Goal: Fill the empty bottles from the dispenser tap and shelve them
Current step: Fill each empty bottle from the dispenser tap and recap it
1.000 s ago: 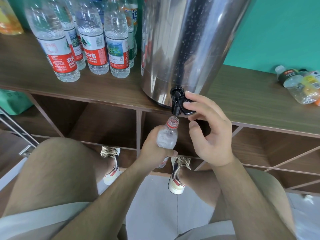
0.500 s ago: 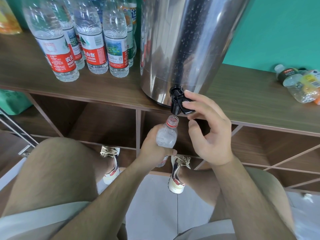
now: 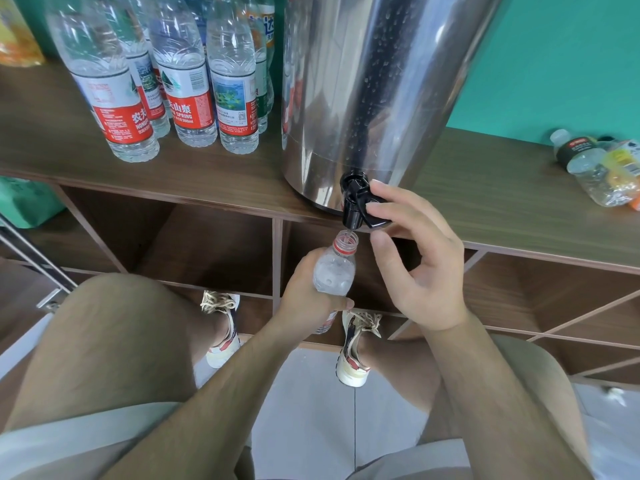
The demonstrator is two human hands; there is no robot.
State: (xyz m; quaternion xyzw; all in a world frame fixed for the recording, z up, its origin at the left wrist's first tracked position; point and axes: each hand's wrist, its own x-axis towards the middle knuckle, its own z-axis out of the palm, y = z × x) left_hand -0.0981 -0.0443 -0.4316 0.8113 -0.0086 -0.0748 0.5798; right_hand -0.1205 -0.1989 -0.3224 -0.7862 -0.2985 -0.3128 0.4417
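now gripping the bottle [image 3: 334, 271] in the left hand [image 3: 306, 299], fingers curled round its lower body, open mouth just under the tap [image 3: 355, 206] of the dispenser [image 3: 363, 98], catching a thin stream. pressing the tap lever with the right hand [image 3: 426, 271], index and middle fingers curled over it, thumb loose below. on the shelf [image 3: 485, 192] left of the dispenser, a cluster of upright bottles [image 3: 188, 98]; far right on the same shelf, a few empties [image 3: 602, 171] lying on their sides
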